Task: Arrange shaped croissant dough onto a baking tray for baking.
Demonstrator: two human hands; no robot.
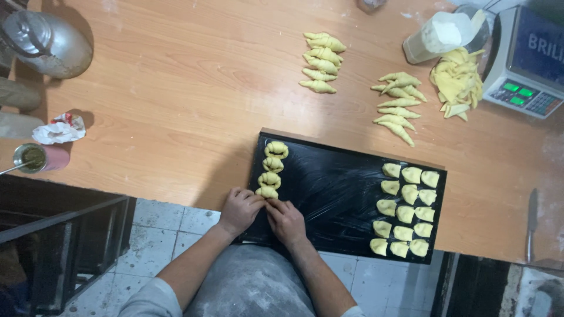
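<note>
Your left hand (239,209) and right hand (286,221) cover the near edge of the black tray (329,188) — fingertip contact with the nearest dough piece (267,192) is indistinct. The scale (526,58) and metal jug (47,41) are cropped by the frame edges.

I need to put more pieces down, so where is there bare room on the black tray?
The tray's middle is bare, between the curled dough column by both hands and the folded pieces crowding its other end.
</note>
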